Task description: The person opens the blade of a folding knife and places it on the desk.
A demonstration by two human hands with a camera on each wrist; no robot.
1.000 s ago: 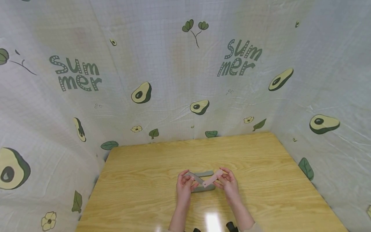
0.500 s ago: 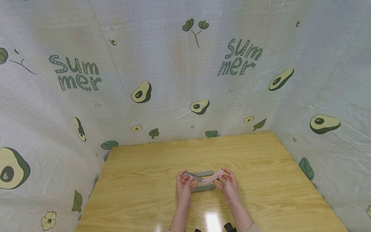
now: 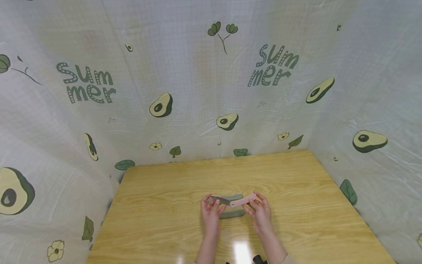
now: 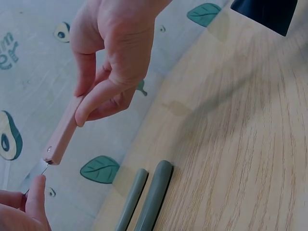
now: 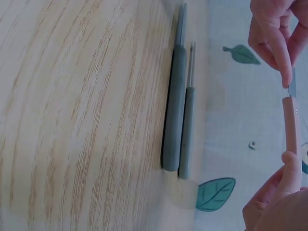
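Note:
Both hands hold a pink-handled folding knife (image 3: 243,200) above the table, its blade partly unfolded at a wide angle to the handle. My left hand (image 3: 210,212) pinches the metal blade (image 3: 221,200) between thumb and fingers. The far end of the pink handle (image 5: 290,125) is gripped by my right hand (image 3: 262,216). Beneath them, a knife with a thick grey-green handle (image 5: 175,115) lies on the table. Beside it is a slimmer grey-green-handled tool (image 5: 188,130) with a thin metal end. In the head view the left hand partly hides both.
The wooden table (image 3: 165,205) has a white curtain (image 3: 191,73) printed with avocados and leaves behind it and at both sides. A dark object (image 3: 259,259) shows at the bottom edge between the forearms.
The folding knife has opened wider: blade and handle have gone from a deep V to a much flatter angle. The hands have barely shifted, and the grey-green tools lie where they were.

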